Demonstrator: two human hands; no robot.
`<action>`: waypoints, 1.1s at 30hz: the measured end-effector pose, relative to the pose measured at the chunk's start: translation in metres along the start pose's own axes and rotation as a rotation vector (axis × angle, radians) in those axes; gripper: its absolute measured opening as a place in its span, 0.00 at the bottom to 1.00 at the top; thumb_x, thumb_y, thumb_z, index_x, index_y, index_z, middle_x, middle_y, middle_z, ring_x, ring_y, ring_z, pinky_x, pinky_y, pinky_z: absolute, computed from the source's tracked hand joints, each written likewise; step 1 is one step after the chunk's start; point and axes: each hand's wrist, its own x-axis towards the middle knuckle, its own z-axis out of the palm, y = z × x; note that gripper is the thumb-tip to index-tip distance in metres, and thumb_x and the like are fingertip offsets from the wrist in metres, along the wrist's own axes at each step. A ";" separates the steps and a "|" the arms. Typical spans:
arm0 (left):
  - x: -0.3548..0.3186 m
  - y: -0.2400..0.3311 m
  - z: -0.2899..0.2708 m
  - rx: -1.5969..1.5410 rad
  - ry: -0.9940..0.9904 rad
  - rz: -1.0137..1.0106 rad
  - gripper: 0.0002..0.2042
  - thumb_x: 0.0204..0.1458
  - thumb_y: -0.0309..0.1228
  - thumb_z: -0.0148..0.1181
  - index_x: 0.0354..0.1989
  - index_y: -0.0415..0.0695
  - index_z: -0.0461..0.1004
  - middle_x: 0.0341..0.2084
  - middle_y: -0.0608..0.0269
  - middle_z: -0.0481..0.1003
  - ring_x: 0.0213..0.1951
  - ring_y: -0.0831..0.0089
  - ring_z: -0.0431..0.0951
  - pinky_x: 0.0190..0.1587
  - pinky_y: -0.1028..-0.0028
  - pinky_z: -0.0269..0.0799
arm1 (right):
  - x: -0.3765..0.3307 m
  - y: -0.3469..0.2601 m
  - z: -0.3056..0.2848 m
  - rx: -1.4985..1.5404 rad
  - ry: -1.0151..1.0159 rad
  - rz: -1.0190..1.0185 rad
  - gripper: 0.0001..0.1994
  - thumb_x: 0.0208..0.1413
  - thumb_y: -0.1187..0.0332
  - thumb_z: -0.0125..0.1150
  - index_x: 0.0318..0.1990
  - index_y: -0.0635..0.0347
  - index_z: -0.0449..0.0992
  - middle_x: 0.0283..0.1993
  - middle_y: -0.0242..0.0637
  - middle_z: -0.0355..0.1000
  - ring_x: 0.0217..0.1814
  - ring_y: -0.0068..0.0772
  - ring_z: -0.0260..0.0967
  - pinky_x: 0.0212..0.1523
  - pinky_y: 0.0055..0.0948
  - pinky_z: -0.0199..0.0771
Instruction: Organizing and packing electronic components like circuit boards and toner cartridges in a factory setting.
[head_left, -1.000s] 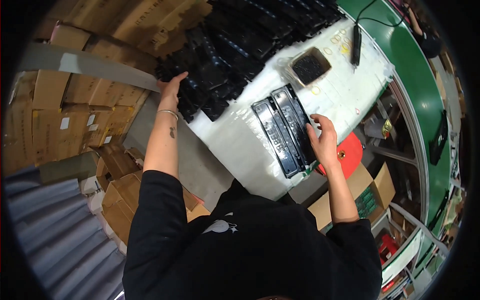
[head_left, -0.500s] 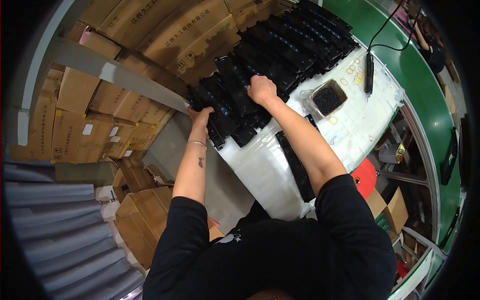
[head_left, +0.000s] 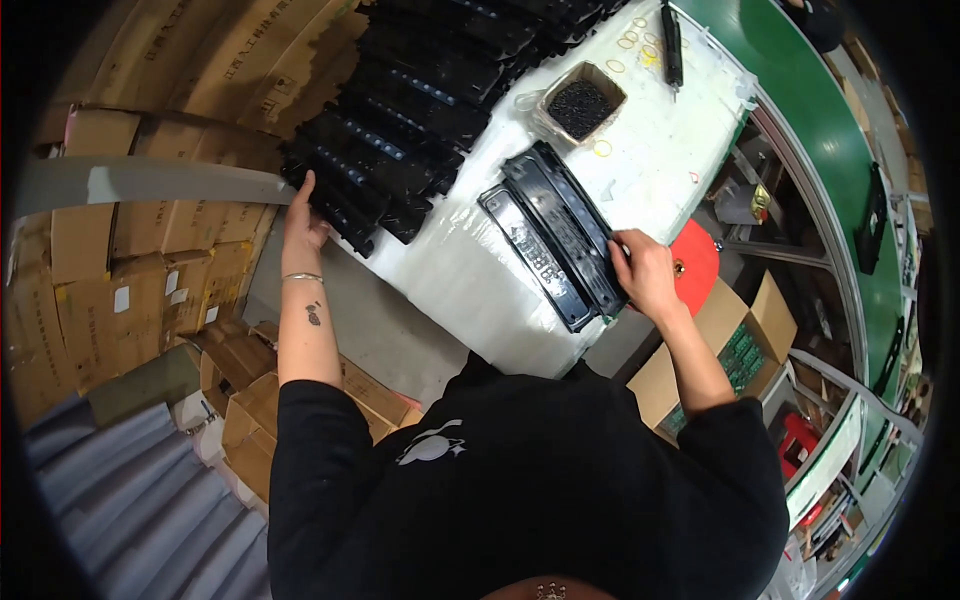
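Observation:
Two long black plastic housings lie side by side on the white tabletop, sloping from upper left to lower right. My right hand (head_left: 648,270) grips the near right end of the inner housing (head_left: 560,205), thumb on top. The other housing (head_left: 535,260), with a glossy ribbed face, lies along its left side. My left hand (head_left: 305,218) rests at the near left end of a row of stacked black housings (head_left: 400,120). Its thumb points up and stands apart from the fingers, which are partly hidden beside the stack.
A box of small black parts (head_left: 582,105) stands on the white table (head_left: 470,270), near a corded black tool (head_left: 671,50). Cardboard cartons (head_left: 120,200) are piled at left. A red stool (head_left: 692,262) and an open carton of green boards (head_left: 740,355) stand at right.
My right hand has left the stack, moving right and nearer, and now holds a housing beside the one lying there. My left hand stays at the stack's end. The view has shifted.

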 end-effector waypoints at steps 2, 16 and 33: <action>0.013 -0.004 -0.010 -0.021 -0.023 -0.011 0.26 0.42 0.38 0.66 0.49 0.42 0.67 0.46 0.60 0.71 0.48 0.62 0.70 0.52 0.64 0.65 | -0.015 0.001 0.002 -0.036 0.024 0.006 0.05 0.49 0.71 0.54 0.32 0.61 0.73 0.29 0.44 0.71 0.28 0.48 0.69 0.29 0.38 0.69; 0.003 -0.006 -0.012 0.010 -0.048 0.047 0.21 0.41 0.29 0.65 0.45 0.40 0.69 0.40 0.57 0.73 0.42 0.61 0.74 0.48 0.63 0.69 | 0.041 -0.067 0.026 0.245 0.071 -0.059 0.06 0.46 0.73 0.56 0.32 0.62 0.74 0.31 0.42 0.71 0.28 0.44 0.70 0.31 0.33 0.71; -0.023 -0.052 -0.008 -0.227 -0.105 0.056 0.13 0.44 0.26 0.61 0.39 0.39 0.71 0.34 0.61 0.75 0.36 0.69 0.75 0.42 0.70 0.73 | 0.172 -0.180 0.158 -0.075 -0.198 -0.353 0.09 0.46 0.67 0.57 0.32 0.62 0.69 0.34 0.43 0.69 0.35 0.43 0.71 0.34 0.37 0.72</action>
